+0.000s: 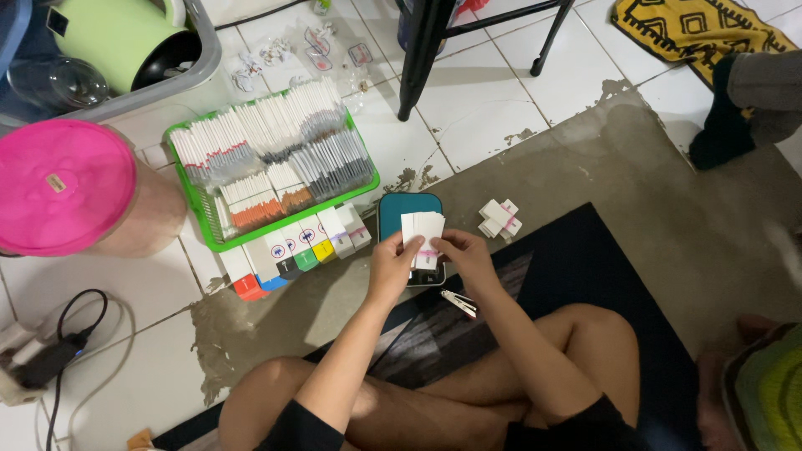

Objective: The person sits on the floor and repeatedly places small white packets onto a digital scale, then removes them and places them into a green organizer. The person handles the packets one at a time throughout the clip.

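As we look down from the head camera, we see both hands raised over the lap of a person sitting cross-legged on a dark mat on the floor. Our left hand is curled, thumb and fingers closed on the left edge of a small stack of white cards; our right hand is likewise partly closed, its fingertips pinching the stack's right edge near a thin pink band that runs across the cards. We find the stack upright between the two hands, touching both, and held just above a teal case that lies on the floor directly beyond the fingers. Just below the right hand, a small white clip-like tool rests on the mat; we cannot tell its exact kind. To the right of the case, a few more banded white bundles lie apart on the bare concrete. To the left, a green tray holds rows of bundled white strips, and a line of small coloured boxes stands along its near edge. Farther left we note a pink-lidded tub, and at the top left a grey bin containing a pale green vessel. A power adapter with cable lies at the lower left on the white tiles.
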